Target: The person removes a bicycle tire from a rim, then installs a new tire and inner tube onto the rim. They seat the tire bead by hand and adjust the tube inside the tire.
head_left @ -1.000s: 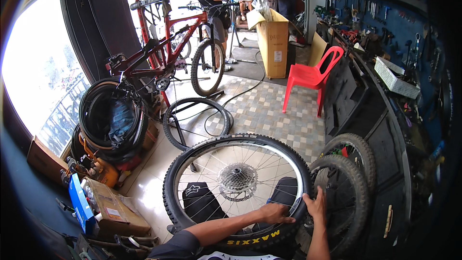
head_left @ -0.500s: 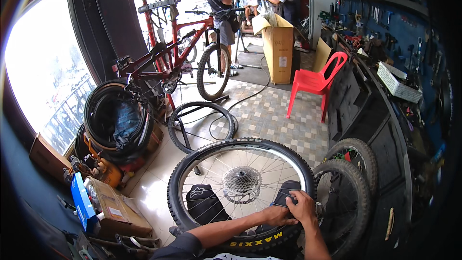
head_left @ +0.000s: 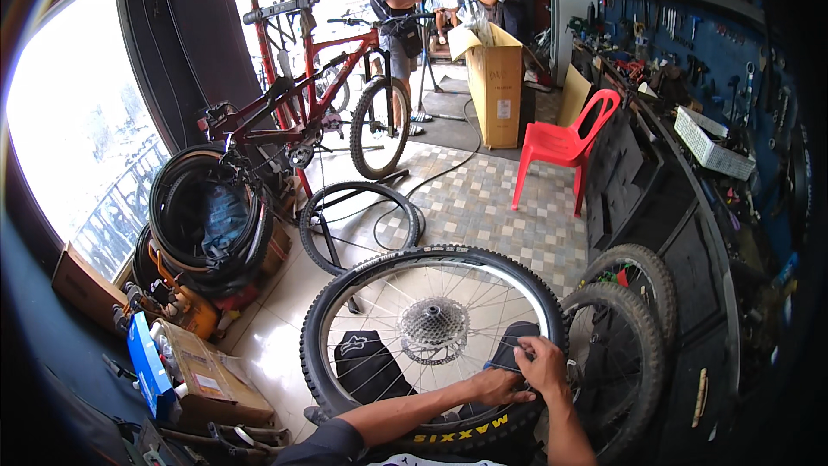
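A bicycle wheel [head_left: 321, 354] with a knobbly black tyre and silver rim lies across my knees, its sprocket cassette [head_left: 434, 330] facing up. At the wheel's near right side, my left hand [head_left: 500, 387] grips the rim and tyre, thumb along the tyre; its other fingers are partly hidden. Just beside it, my right hand [head_left: 545, 366] is closed at the rim, fingers bent as in a pinch. Whatever lies between those fingertips is too small to make out.
Two more wheels [head_left: 634, 319] lean at my right against dark cabinets. A loose tyre [head_left: 310, 237] lies ahead, near a red bicycle [head_left: 323, 95] on a stand. Farther off are a red chair [head_left: 561, 151], a tall carton [head_left: 498, 95] and several people. At left sits a cardboard box [head_left: 216, 375].
My right hand's fingers have shifted slightly at the rim, the index finger now more bent. The wheel and my left hand stay almost where they were.
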{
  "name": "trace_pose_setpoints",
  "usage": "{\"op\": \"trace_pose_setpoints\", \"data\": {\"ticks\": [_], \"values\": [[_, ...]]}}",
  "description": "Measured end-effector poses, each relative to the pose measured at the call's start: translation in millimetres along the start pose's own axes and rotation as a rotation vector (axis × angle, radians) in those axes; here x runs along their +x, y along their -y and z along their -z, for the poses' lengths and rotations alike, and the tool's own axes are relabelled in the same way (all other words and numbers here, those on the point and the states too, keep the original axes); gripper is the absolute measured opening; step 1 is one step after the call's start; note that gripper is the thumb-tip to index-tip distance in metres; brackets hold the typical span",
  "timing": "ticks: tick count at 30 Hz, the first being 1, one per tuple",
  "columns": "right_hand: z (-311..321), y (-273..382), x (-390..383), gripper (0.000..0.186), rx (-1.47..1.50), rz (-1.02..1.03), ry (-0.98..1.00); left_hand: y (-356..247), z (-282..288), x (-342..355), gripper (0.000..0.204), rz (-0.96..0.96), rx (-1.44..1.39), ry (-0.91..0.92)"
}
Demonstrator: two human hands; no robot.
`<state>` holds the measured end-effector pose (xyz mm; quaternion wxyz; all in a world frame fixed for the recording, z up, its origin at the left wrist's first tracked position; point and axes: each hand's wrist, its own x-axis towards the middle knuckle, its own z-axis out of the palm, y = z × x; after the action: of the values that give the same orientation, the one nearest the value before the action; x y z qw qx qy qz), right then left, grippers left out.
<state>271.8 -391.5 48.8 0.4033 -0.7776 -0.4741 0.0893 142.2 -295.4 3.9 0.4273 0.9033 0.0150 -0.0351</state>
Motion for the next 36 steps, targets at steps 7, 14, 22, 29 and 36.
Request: {"op": "trace_pose_setpoints", "data": {"ticks": [7, 14, 22, 29, 36], "values": [[38.9, 165.2, 98.1, 0.067, 0.436, 0.572, 0.5, -2.0, 1.0, 0.9, 0.065, 0.096, 0.053, 0.156], [51.3, 313.4, 105.4, 0.092, 0.637, 1.314, 0.719, 7.8, -10.3, 1.5, 0.071, -0.154, -0.013, -0.026], [53.2, 321.4, 110.1, 0.089, 0.618, 1.34, 0.762, 16.8, -11.5, 0.4, 0.072, -0.054, 0.028, 0.061], [61.6, 321.6, 115.8, 0.085, 0.6, 1.279, 0.788, 25.7, -23.3, 4.3, 0.075, -0.066, 0.057, 0.012], [58.9, 321.0, 121.2, 0.089, 0.642, 1.214, 0.826, 26.4, -23.7, 4.5, 0.079, -0.027, 0.076, 0.03]]}}
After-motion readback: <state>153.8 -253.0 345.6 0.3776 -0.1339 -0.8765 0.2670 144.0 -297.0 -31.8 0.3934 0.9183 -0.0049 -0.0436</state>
